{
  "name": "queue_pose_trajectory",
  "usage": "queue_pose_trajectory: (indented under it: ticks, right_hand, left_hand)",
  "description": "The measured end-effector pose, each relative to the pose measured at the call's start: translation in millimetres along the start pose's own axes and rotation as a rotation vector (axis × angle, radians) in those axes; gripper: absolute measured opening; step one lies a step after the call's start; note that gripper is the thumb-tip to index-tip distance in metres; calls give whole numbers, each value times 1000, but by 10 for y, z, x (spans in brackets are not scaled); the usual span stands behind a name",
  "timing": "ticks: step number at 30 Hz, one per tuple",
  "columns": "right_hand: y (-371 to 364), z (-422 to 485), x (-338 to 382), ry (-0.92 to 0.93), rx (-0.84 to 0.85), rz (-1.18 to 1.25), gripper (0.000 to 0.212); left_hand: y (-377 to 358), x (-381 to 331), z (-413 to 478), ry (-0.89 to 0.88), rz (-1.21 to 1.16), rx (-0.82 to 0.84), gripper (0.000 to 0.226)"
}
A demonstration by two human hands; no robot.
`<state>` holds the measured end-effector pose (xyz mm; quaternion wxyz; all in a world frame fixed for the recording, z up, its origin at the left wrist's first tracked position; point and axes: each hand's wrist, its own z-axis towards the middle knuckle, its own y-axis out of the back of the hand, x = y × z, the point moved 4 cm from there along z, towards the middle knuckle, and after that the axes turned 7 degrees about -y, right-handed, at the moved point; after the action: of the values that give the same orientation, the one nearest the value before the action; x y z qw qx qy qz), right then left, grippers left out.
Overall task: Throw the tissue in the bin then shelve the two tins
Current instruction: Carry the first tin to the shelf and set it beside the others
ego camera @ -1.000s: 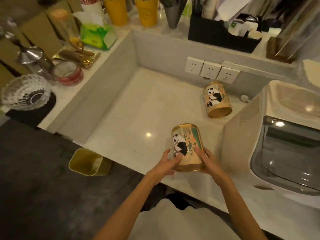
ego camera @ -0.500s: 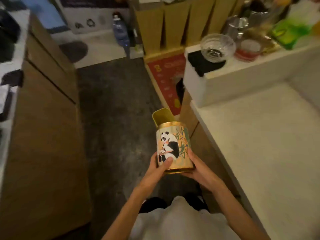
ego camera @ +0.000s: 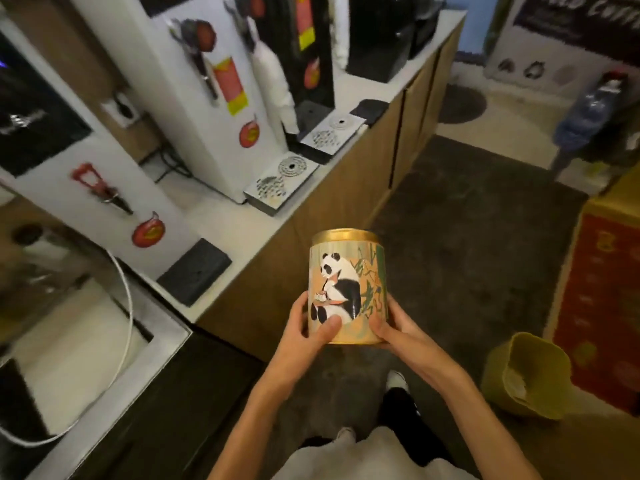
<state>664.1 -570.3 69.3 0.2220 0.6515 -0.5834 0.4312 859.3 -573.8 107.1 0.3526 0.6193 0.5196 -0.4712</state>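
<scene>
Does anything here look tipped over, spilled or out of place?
Only the yellow bin on the floor: it appears tilted, its mouth facing sideways, something pale inside. The panda tin is upright between both hands, undamaged.

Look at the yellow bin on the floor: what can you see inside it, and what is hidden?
Inside the yellow bin lies something pale and crumpled, probably the tissue, against the inner wall. The bin's near wall covers the bottom, so anything deeper cannot be seen.

Tin [ego camera: 346, 285] base hidden by hands, bin [ego camera: 526, 379] contents unclear, wall poster [ego camera: 581, 19] cropped and blurred
</scene>
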Motion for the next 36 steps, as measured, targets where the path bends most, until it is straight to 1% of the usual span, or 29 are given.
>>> queue_pose_trajectory:
  ticks: [5, 8, 11, 15, 16, 19, 21, 24, 26, 30, 31, 33, 35, 36]
  right_hand:
    - [-96, 792, 931, 69, 231, -123, 60]
    - [-197, 1112, 1536, 114, 375, -196, 64]
    - [-330, 1328, 2256, 213, 499, -337, 66]
    - [-549, 1435, 3159, 344, 629, -412, 62]
    - [-633, 1462, 3383, 389, 665, -431, 67]
    - [-933, 1557, 4009, 496, 782, -456, 91]
    - [-1174, 1608, 4415, 557, 842, -468, 100]
    - [-1555, 1623, 4993, 681, 890, -511, 103]
    - [-1825, 1650, 5343, 766, 910, -555, 101]
    - [-2354, 1746, 5891, 894, 919, -654, 80]
    - [-2495, 1795, 6008, 923, 906, -673, 81]
    - [-2804, 1933, 6236, 964, 886, -704, 92]
    - [-3154, 2117, 6464, 982, 866, -757, 101]
    - [-3331, 2218, 6581, 974, 850, -787, 103]
  left_hand:
    - [347, -496, 437, -143, 10, -264, 85]
    - [483, -865, 634, -198, 27, -403, 79]
    - [591, -1347, 791, -280, 98, -533, 89]
    - [684, -2060, 864, -435, 82, -613, 91]
    - [728, -2246, 865, -472, 84, -638, 91]
    - [920, -2801, 855, -604, 118, -686, 95]
    - [1077, -3167, 831, -670, 148, -724, 100]
    - [1348, -3701, 808, -746, 256, -743, 99]
    - [1582, -4039, 771, -758, 371, -766, 97]
    - [2164, -4552, 721, -725, 581, -814, 96]
    - [2333, -4654, 720, -712, 639, -835, 94]
    - [2690, -4841, 741, -694, 730, -877, 81]
    - [3097, -4999, 809, -690, 741, -882, 69]
    - [3310, -5081, 859, -686, 729, -882, 70]
